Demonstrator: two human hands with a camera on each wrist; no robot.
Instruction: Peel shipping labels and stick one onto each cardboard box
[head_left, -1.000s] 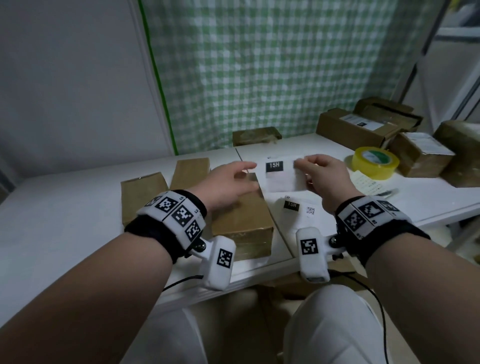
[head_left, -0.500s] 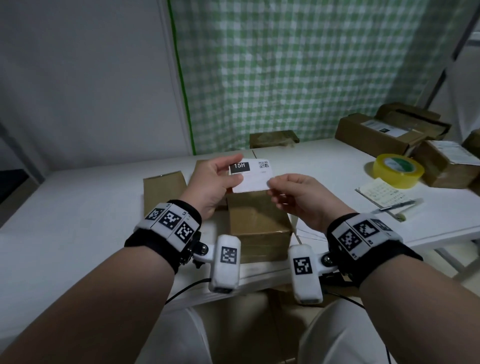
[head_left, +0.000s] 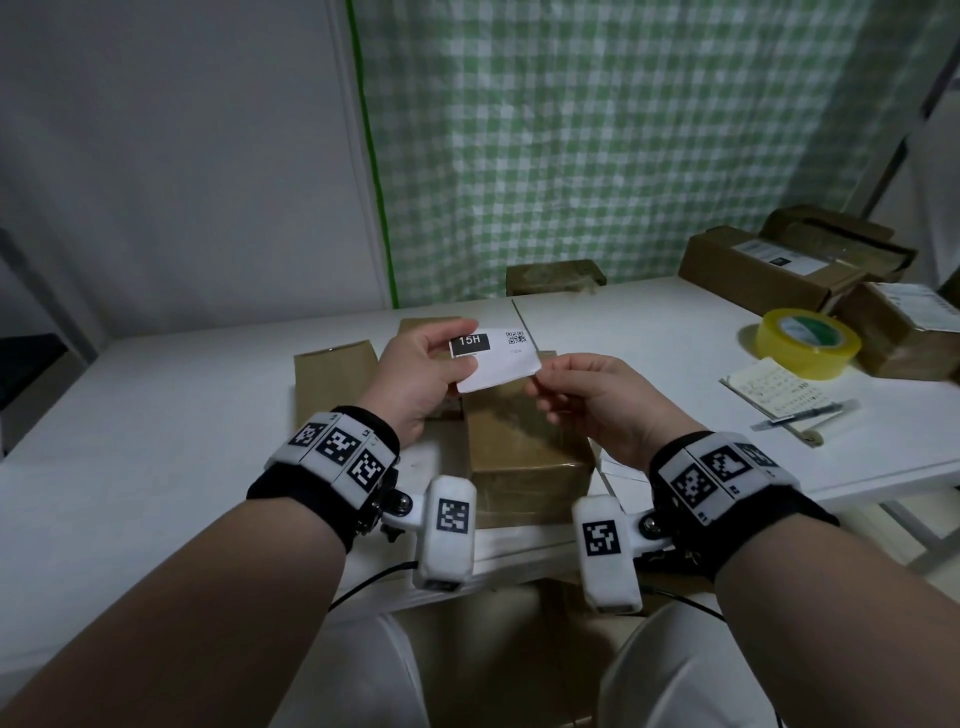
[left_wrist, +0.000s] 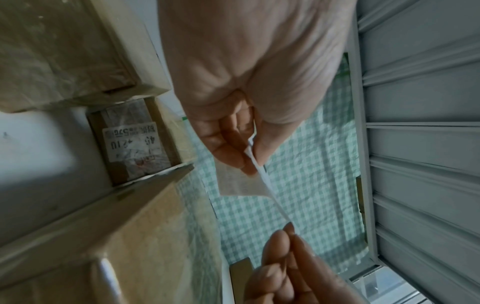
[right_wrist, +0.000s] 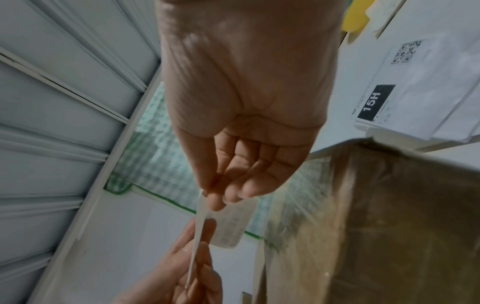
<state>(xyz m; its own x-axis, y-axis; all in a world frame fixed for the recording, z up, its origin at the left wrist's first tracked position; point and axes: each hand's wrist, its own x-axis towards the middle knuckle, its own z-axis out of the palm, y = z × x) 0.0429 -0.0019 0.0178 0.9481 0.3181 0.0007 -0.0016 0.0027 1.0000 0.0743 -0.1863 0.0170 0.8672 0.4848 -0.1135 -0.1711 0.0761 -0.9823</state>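
The label is up in the air, over the brown box that sits at the near edge of the white table. It is white, with a black block that says 15H and a small square code. Your left hand pinches its left end, thumb on top and fingers under. Your right hand pinches its lower right corner with the thumb and fingertips. Both hands are closed on the label. From the wrist cameras the label looks thin, seen edge on, with a see-through layer spread away from it near the fingers.

On the table just right of the box lie more label sheets, and the top one also says 15H. Two flat brown boxes lie behind your left hand. A small brown box sits at the back by the green checked curtain.

Far to the right you have a roll of yellow tape, a note sheet with a pen on it, and some boxes that already have labels on top.
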